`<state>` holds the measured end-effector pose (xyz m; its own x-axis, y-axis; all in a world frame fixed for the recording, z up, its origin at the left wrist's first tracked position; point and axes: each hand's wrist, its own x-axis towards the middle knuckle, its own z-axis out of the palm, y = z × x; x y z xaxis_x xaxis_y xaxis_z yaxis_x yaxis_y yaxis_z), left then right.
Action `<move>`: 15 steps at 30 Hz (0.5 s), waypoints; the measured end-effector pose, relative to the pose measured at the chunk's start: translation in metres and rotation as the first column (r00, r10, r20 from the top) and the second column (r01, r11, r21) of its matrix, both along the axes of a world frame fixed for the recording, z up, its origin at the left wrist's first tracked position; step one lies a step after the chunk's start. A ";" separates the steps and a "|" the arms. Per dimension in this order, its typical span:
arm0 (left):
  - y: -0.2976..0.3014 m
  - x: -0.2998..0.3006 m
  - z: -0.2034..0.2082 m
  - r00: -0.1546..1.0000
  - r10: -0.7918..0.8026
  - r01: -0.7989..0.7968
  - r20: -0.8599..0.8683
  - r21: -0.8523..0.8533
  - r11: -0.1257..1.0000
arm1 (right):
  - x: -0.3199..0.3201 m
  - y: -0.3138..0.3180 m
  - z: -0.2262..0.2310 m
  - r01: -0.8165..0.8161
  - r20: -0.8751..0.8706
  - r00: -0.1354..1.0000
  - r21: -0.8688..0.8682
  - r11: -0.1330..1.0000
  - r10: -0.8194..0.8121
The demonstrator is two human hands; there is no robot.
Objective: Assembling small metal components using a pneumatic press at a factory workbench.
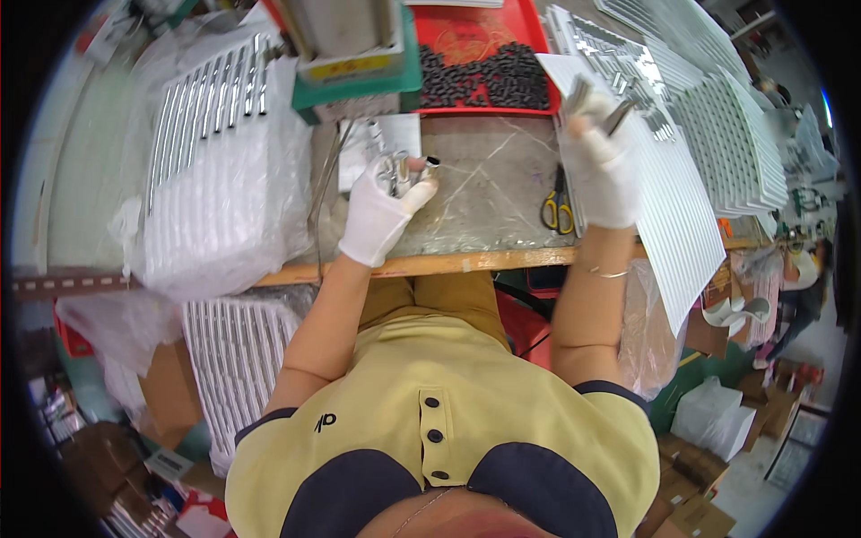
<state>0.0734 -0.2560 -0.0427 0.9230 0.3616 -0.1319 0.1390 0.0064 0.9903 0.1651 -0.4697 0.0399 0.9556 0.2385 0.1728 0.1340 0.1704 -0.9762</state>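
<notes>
Gathering shiny tubes, seemingly, the left hand clasps some above the worktop while the blurred right hand pinches more over the ribbed white sheet, next needing gentle, scratch-free handling.

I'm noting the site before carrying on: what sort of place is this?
Probably an assembly or packing workshop: a workbench, rows of shiny metal pieces, and a red tray holding many small black parts.

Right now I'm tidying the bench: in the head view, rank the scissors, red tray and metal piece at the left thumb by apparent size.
1. Red tray
2. Scissors
3. Metal piece in the left hand, partly hidden
</notes>
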 end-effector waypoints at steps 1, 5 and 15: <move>-0.001 -0.001 0.003 0.999 -0.028 0.028 0.016 -0.007 1.000 | -0.011 0.017 -0.013 -0.149 -0.056 0.985 0.184 0.972 0.161; 0.007 -0.010 0.002 0.996 -0.081 0.081 0.037 -0.016 0.997 | -0.032 0.073 -0.055 -0.160 -0.043 0.987 -0.078 0.984 0.157; 0.013 -0.022 -0.023 0.995 0.016 -0.012 0.096 -0.048 0.999 | -0.044 0.091 -0.094 -0.341 -0.125 0.938 -0.167 0.925 0.324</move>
<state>0.0511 -0.2434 -0.0656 0.9271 0.3701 -0.0594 0.0421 0.0548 0.9976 0.1209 -0.3788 -0.0537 0.8255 0.5644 0.0092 0.0072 0.0058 -1.0000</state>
